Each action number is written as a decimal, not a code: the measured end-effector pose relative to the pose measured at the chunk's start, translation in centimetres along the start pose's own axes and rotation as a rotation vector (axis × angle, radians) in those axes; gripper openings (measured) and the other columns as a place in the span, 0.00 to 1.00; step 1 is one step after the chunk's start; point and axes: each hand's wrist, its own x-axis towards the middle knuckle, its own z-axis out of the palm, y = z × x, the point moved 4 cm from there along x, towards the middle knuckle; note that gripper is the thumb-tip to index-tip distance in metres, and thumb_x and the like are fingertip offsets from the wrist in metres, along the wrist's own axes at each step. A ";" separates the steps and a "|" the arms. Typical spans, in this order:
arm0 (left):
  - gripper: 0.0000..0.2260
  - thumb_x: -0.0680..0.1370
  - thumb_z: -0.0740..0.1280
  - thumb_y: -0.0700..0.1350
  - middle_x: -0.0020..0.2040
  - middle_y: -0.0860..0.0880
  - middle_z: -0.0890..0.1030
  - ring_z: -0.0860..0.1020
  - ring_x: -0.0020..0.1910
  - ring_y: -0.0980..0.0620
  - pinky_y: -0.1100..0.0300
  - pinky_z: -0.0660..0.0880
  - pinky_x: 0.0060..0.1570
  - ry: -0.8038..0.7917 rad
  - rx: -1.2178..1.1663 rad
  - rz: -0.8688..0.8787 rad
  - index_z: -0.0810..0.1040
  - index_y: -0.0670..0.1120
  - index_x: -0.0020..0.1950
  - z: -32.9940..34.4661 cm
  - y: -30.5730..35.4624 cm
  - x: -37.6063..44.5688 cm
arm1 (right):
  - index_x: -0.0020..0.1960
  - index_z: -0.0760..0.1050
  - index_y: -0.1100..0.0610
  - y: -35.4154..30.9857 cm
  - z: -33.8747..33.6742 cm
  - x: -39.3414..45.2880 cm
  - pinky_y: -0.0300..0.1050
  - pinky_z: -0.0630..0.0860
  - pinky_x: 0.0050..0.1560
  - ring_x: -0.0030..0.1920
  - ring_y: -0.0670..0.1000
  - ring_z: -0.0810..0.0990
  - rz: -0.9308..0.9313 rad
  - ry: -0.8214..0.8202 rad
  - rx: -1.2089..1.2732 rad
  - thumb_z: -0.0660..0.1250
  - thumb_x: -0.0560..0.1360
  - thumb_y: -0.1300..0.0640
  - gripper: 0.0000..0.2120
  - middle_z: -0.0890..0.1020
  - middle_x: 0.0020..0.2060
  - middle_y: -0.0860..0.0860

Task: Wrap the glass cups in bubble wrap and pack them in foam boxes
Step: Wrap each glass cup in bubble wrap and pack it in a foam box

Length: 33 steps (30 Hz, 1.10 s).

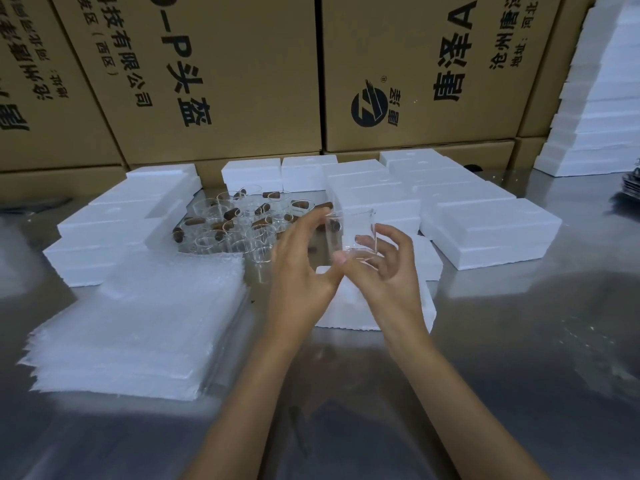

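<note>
1. Nearest you, a stack of bubble wrap lay flat on the steel table, to your left.
2. Your right hand gripped a clear glass cup at its base, thumb and curled fingers around it, above a foam box.
3. Your left hand was beside the cup, fingers extended toward its rim; contact could not be confirmed.
4. Behind, more glass cups with brown handles clustered between rows of foam boxes.
5. Cardboard cartons stood at the back.
</note>
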 end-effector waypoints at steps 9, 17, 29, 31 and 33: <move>0.36 0.73 0.74 0.58 0.72 0.58 0.68 0.63 0.73 0.58 0.56 0.63 0.72 0.096 0.138 0.043 0.62 0.56 0.77 0.7 0.1 -0.5 | 0.57 0.73 0.56 0.4 -0.9 0.5 0.36 0.79 0.49 0.53 0.52 0.84 0.190 0.055 0.324 0.76 0.67 0.55 0.22 0.84 0.50 0.51; 0.30 0.71 0.79 0.41 0.69 0.52 0.77 0.74 0.71 0.50 0.42 0.67 0.72 -0.253 -0.358 -0.243 0.72 0.53 0.70 1.3 -0.2 -0.2 | 0.60 0.72 0.64 0.3 -0.7 0.5 0.48 0.80 0.59 0.49 0.59 0.85 0.504 -0.198 0.825 0.68 0.70 0.50 0.24 0.83 0.52 0.66; 0.25 0.73 0.78 0.47 0.65 0.66 0.75 0.75 0.66 0.56 0.47 0.75 0.64 -0.062 -0.145 -0.105 0.74 0.61 0.65 0.6 0.2 0.0 | 0.58 0.76 0.49 1.3 -1.4 1.3 0.47 0.75 0.59 0.54 0.51 0.85 0.199 -0.030 0.091 0.75 0.70 0.44 0.21 0.86 0.51 0.50; 0.24 0.73 0.77 0.48 0.65 0.66 0.74 0.73 0.67 0.56 0.47 0.75 0.63 -0.046 -0.047 -0.011 0.74 0.60 0.66 0.6 0.6 -0.2 | 0.56 0.75 0.44 1.3 -1.5 1.0 0.43 0.73 0.55 0.54 0.48 0.85 0.190 -0.029 0.048 0.78 0.64 0.39 0.24 0.86 0.52 0.47; 0.24 0.74 0.76 0.48 0.66 0.64 0.74 0.72 0.68 0.55 0.47 0.74 0.63 -0.036 0.017 0.070 0.74 0.58 0.68 0.7 0.8 -0.2 | 0.55 0.75 0.47 1.5 -1.5 1.2 0.43 0.73 0.56 0.54 0.48 0.84 0.187 -0.035 0.075 0.79 0.64 0.41 0.24 0.86 0.52 0.48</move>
